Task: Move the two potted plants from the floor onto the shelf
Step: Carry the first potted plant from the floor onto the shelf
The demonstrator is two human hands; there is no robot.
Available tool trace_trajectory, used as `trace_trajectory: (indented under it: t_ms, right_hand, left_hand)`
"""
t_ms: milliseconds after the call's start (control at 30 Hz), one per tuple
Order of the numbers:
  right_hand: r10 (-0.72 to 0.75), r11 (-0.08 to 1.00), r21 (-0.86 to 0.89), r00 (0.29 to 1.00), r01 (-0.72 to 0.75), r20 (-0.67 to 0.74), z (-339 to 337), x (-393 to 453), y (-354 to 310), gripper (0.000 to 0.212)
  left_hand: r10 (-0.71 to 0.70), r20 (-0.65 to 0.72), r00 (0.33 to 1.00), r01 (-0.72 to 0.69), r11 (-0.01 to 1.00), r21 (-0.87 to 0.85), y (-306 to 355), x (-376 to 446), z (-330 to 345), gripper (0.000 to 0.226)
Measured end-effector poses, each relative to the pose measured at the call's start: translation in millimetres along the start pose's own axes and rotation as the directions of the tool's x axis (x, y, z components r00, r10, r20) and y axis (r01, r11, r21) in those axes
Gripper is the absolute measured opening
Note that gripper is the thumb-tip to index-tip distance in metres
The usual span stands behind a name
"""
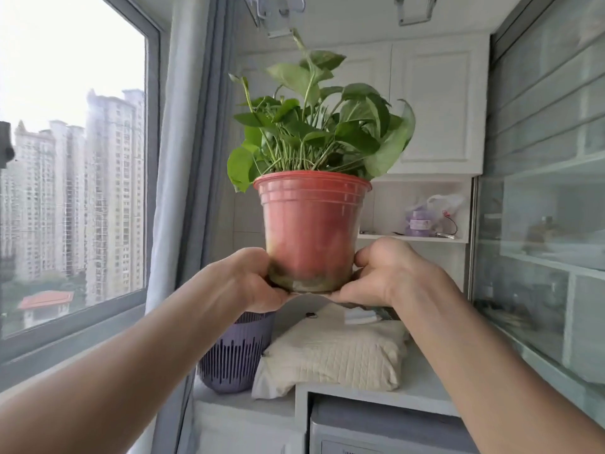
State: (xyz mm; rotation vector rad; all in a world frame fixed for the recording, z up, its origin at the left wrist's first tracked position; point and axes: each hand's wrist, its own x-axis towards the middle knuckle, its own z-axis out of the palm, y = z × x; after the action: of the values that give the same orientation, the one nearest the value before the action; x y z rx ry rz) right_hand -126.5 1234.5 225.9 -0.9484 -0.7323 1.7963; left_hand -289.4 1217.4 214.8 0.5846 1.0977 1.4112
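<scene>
I held the red potted plant aloft, left hand and right hand gripping its base.

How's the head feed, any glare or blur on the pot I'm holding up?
Head view: window sky blown out white; red pot evenly lit, its base softly blurred between left hand and right hand; wide-angle bending of frame edges.

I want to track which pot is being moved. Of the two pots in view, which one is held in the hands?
The red pot with the leafy plant, gripped at its base by the left hand and right hand. The purple slotted pot stands below, untouched.
</scene>
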Motion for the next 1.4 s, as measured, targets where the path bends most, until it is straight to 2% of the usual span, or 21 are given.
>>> trace_trajectory:
  t_ms: [133,367,467,667,933,1067,1233,1400]
  right_hand:
    - [-0.013,1.0,0.012,0.999,0.013,-0.045,-4,42,-17,0.042]
    - [-0.159,0.987,-0.005,0.984,0.159,-0.074,8,115,-51,0.043]
    - [-0.145,0.989,-0.006,0.986,0.145,-0.082,11,153,-59,0.047]
    - [-0.115,0.993,-0.013,0.984,0.114,-0.135,-1,206,-70,0.045]
    - [-0.047,0.999,-0.017,0.989,0.045,-0.14,-41,278,-105,0.043]
    - [-0.026,1.0,0.007,0.998,0.026,-0.06,-64,310,-137,0.047]
    - [-0.024,0.999,0.03,0.999,0.023,0.037,-98,347,-189,0.049]
    - [-0.011,0.999,0.036,0.995,0.008,0.096,-139,376,-227,0.049]
  left_hand:
    - [-0.028,0.055,0.998,0.029,0.999,-0.022,5,54,11,0.047]
    - [-0.036,0.183,0.982,0.053,0.995,-0.088,33,148,34,0.046]
    - [-0.064,0.219,0.974,0.085,0.992,-0.091,39,191,38,0.044]
    - [-0.136,0.184,0.973,0.158,0.981,-0.112,35,243,52,0.039]
    - [-0.139,0.142,0.98,0.16,0.975,-0.154,20,302,92,0.042]
    - [-0.1,0.097,0.99,0.118,0.973,-0.2,19,331,125,0.044]
    - [-0.033,0.1,0.994,0.048,0.987,-0.156,17,364,184,0.032]
    - [-0.05,0.098,0.994,0.067,0.981,-0.184,3,399,229,0.033]
